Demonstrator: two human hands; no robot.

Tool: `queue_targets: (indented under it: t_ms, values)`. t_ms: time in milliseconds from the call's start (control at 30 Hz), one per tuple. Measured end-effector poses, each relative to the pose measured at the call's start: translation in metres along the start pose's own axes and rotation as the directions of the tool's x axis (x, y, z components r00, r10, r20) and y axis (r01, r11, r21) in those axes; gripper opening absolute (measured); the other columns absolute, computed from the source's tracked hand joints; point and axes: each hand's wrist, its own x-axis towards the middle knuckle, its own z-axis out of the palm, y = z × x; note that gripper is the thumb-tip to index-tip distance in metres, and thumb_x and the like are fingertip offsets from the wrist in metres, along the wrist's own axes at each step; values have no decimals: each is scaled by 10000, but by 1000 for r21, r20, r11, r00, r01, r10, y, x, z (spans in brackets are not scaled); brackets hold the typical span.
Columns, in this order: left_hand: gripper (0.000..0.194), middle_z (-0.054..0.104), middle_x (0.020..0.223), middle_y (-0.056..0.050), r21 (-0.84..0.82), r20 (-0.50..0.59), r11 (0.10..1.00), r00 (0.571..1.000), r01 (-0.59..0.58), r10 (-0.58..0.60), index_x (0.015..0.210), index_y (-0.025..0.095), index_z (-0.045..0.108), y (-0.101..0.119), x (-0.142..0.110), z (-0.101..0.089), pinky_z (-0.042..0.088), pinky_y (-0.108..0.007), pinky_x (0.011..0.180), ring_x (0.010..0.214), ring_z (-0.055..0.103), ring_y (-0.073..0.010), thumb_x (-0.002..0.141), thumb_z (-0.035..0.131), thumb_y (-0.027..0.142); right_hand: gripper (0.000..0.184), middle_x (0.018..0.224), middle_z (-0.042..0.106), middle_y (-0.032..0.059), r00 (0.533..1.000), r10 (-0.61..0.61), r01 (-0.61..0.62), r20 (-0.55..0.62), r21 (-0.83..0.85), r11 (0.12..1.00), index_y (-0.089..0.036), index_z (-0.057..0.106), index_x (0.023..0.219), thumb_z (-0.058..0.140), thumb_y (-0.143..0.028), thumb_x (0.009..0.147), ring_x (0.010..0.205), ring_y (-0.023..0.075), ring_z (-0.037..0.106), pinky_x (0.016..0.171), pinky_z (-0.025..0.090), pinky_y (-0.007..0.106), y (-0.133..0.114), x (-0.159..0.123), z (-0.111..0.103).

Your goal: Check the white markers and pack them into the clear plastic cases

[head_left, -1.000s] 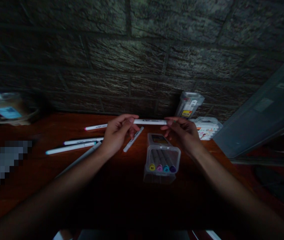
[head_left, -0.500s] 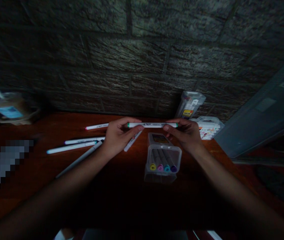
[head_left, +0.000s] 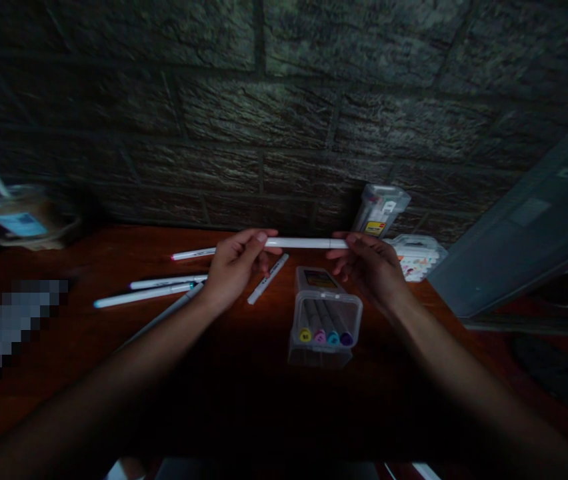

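A white marker [head_left: 304, 243] lies level between my two hands, above the table. My left hand [head_left: 237, 260] pinches its left end between thumb and fingers. At the right end, my right hand [head_left: 371, 263] grips it the same way; both tips are covered by fingers. Below the right hand sits a clear plastic case [head_left: 325, 320] holding several markers with yellow, pink, blue and purple ends. Another white marker [head_left: 268, 279] rests on the wood just under the held one. Left of my left hand lie a pink-tipped marker [head_left: 194, 254] and a blue-tipped marker [head_left: 144, 295].
Against the brick wall [head_left: 294, 120] stand a tall clear case [head_left: 379, 210] and a white-labelled plastic box [head_left: 418, 259]. A cup with a straw [head_left: 19, 213] is at the far left of the wooden table [head_left: 79, 267]. A grey metal frame [head_left: 524, 220] borders the right side.
The marker has been turned about its length, so its printed label no longer faces me. My fingers have shifted outward over its green ends, and the hands have risen slightly.
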Motion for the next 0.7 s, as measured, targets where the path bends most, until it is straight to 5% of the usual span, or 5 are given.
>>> queue_targets:
  t_ms: [167,367,700]
  values:
    - [302,721,748,-26,-10,3,1000,1000,18,-18,1054,158,780,2,0,2,539,-227,504,524,578,-99,902,758,418,294,827,820,65,1000,-13,13,-4,-15,1000,-195,781,990,828,-424,811,549,145,696,459,511,254,2,1,0]
    - [220,606,534,38,205,23,979,1000,-21,16,1014,199,785,2,-4,4,420,-207,419,435,526,-99,868,799,363,231,757,799,39,997,-77,77,0,-122,990,-215,798,908,891,-373,767,536,139,692,443,522,251,8,1,0]
    - [133,701,607,2,272,8,960,998,-63,64,881,201,793,3,-5,5,441,-222,447,473,595,-122,815,831,311,200,622,728,-6,995,-104,100,-6,-205,974,-236,796,817,926,-354,722,508,120,620,456,509,258,8,0,2]
